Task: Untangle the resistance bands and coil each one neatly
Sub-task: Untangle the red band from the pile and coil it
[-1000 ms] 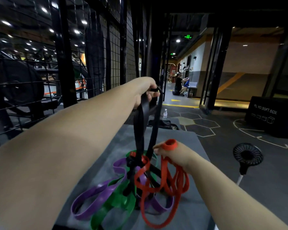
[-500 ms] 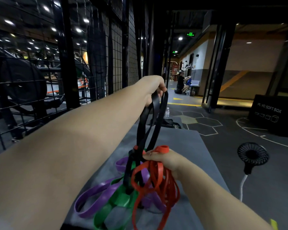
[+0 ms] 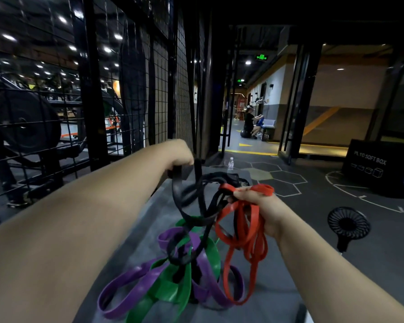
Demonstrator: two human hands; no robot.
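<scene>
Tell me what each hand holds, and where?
Left hand grips the black rubber resistance band at its top; right hand grips the red rubber band by its bunched upper loops.

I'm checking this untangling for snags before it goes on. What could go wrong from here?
1. The left hand grips the black band, which threads through the purple band and green band on the grey mat; a hard pull may cinch the knot or drag the pile off.
2. The right hand holds the red band bunched, with black strands crossing near its fingers; these two might knot together.
</scene>
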